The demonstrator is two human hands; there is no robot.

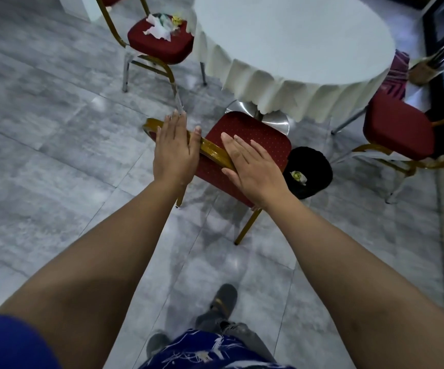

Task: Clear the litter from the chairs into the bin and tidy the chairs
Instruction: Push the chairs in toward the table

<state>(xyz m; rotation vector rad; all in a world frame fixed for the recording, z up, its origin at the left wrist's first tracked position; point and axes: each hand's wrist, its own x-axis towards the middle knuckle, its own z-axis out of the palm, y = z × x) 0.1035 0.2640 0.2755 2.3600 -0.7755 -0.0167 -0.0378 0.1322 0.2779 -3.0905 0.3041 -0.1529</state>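
Though blurred, chair (pixel 255 139) seemingly faces table (pixel 295 35)

Banquet or dining hall.
White-skirted round table (pixel 295 35) at upper right, red padded gold-framed chairs (pixel 252 139) around it, grey tiled floor (pixel 42 129).

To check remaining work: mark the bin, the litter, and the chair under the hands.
bin (pixel 318 162): head view, on its black inner wall.
litter (pixel 159 29): head view, on the crumpled white paper.
chair (pixel 268 130): head view, on its red seat cushion.
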